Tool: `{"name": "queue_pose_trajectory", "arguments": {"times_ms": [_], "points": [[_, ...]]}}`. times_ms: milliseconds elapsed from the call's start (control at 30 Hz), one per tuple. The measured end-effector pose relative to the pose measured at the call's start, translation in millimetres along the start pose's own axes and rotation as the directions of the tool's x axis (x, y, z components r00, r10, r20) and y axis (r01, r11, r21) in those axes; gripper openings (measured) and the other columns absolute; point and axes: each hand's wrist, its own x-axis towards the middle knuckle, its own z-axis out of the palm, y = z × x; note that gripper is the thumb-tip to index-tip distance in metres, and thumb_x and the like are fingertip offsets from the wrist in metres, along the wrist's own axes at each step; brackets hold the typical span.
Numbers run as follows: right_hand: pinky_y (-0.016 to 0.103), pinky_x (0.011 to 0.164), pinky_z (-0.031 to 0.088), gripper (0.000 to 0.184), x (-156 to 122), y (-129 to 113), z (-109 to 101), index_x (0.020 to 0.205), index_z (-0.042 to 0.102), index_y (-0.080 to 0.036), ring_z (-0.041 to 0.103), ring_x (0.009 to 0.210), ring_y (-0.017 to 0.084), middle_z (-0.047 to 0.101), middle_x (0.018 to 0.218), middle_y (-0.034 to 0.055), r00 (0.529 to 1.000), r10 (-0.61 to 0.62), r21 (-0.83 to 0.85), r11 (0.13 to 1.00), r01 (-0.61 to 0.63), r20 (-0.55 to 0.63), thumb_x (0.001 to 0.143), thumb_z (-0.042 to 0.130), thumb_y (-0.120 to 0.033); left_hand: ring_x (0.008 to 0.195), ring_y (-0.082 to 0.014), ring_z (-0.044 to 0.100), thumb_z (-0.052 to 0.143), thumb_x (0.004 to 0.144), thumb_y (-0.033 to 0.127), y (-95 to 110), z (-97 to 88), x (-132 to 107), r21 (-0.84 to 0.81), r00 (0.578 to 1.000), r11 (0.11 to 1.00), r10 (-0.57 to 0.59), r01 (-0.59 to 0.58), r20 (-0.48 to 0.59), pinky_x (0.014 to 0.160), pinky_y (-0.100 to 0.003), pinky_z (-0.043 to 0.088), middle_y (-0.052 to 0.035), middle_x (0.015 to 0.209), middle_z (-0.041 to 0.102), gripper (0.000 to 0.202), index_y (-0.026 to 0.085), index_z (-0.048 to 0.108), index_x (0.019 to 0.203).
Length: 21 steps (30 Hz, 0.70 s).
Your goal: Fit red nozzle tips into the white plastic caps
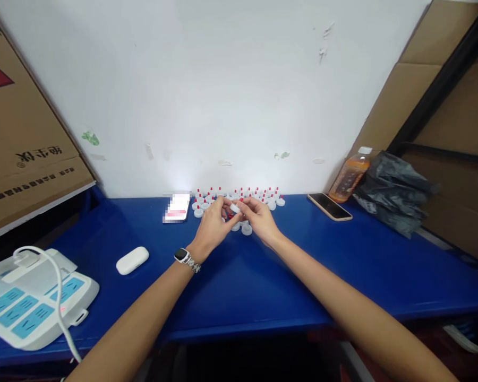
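Observation:
Both hands meet over the back middle of the blue table. My left hand point(214, 222), with a watch at its wrist, pinches a white bottle cap point(235, 208) between thumb and fingers. From the other side, my right hand point(261, 218) has its fingertips closed on a small red tip point(241, 200) at the cap's top. Around and behind the hands stand several white caps with red tips point(198, 212). Just below the fingers lie a few white caps point(246, 229), partly covered by the hands.
On the blue table point(263, 292), a lit phone point(178, 207) and a white earbud case point(133, 260) lie left. A power strip point(43, 302) with a cable sits front left. To the right are another phone point(330, 206), a drink bottle point(349, 175) and a black plastic bag point(394, 188).

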Motion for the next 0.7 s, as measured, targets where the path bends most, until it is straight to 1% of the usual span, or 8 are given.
{"name": "queue_pose_trajectory", "arguments": {"times_ms": [67,133,233,333,433,500,600,700], "points": [[0.025,0.061,0.051,0.037,1.1,-1.0,-0.2,0.083,0.058,-0.022,0.062,0.067,0.014,0.066,0.077,-0.0011,1.0,-0.017,0.076,0.997,0.017,-0.002,0.074,0.073,-0.054,0.072,-0.0144,0.056,0.067,0.084,0.041,2.4,-0.8,-0.7,0.018,0.999,0.999,0.035,-0.035,0.021,0.067,-0.029,0.044,-0.0021,0.093,0.063,0.034,0.021,0.054,0.108],[0.026,0.061,0.052,0.038,2.6,-1.6,-2.4,0.083,0.056,-0.022,0.063,0.068,0.014,0.065,0.077,-0.0011,1.0,-0.009,0.124,0.992,0.011,-0.016,0.072,0.075,-0.054,0.073,-0.0144,0.056,0.064,0.087,0.041,4.1,-2.8,-0.4,0.012,0.997,0.998,0.062,-0.062,0.041,0.069,-0.03,0.045,-0.0026,0.096,0.063,0.035,0.021,0.053,0.114],[0.026,0.061,0.054,0.041,4.3,-2.0,-7.1,0.081,0.06,-0.02,0.062,0.065,0.013,0.065,0.078,-0.0002,0.997,0.064,0.158,0.986,-0.058,-0.036,0.067,0.079,-0.053,0.075,-0.0145,0.057,0.055,0.094,0.04,5.3,-6.4,1.0,-0.015,0.995,0.997,0.081,-0.08,0.051,0.068,-0.029,0.045,-0.0026,0.093,0.062,0.028,0.022,0.055,0.114],[0.024,0.059,0.052,0.041,4.2,-3.4,-9.5,0.077,0.065,-0.018,0.057,0.06,0.011,0.062,0.071,-0.0006,0.991,0.134,0.158,0.978,-0.133,0.01,0.065,0.079,-0.054,0.079,-0.0152,0.057,0.047,0.098,0.038,5.9,-8.6,1.8,-0.024,0.992,0.994,0.109,-0.108,0.056,0.07,-0.029,0.045,-0.0033,0.093,0.063,0.024,0.022,0.058,0.112],[0.024,0.058,0.052,0.04,2.6,-6.5,-8.9,0.076,0.068,-0.016,0.057,0.058,0.01,0.063,0.071,0.0003,0.984,0.147,0.064,0.986,-0.154,0.099,0.065,0.08,-0.053,0.077,-0.0152,0.057,0.043,0.1,0.037,7.4,-8.8,1.6,-0.039,0.994,0.995,0.093,-0.09,0.055,0.069,-0.029,0.045,-0.0032,0.091,0.063,0.026,0.022,0.058,0.113],[0.025,0.058,0.051,0.039,1.2,-7.7,-7.9,0.079,0.069,-0.016,0.059,0.059,0.011,0.066,0.075,0.0019,0.981,0.136,-0.022,0.991,-0.134,0.135,0.064,0.081,-0.051,0.073,-0.0151,0.056,0.043,0.1,0.04,8.7,-8.2,1.5,-0.062,0.996,0.996,0.066,-0.062,0.061,0.067,-0.029,0.044,-0.0024,0.086,0.063,0.026,0.021,0.057,0.111],[0.025,0.056,0.049,0.035,-1.1,-7.1,-6.7,0.084,0.07,-0.016,0.059,0.058,0.012,0.066,0.071,0.0014,0.99,0.069,-0.165,0.985,-0.049,0.121,0.069,0.077,-0.046,0.068,-0.0141,0.054,0.047,0.098,0.044,9.0,-7.7,1.9,-0.085,0.996,0.996,0.047,-0.041,0.074,0.064,-0.027,0.043,-0.0004,0.08,0.061,0.024,0.021,0.056,0.101],[0.024,0.053,0.043,0.024,-4.3,-7.3,-6.0,0.086,0.07,-0.017,0.054,0.056,0.012,0.061,0.066,-0.001,0.997,-0.035,-0.326,0.944,0.057,0.073,0.074,0.073,-0.038,0.066,-0.0132,0.052,0.047,0.097,0.044,5.8,-9.0,3.3,-0.071,0.992,0.996,0.06,-0.052,0.107,0.062,-0.026,0.04,0.001,0.074,0.057,0.025,0.021,0.052,0.088]]}}
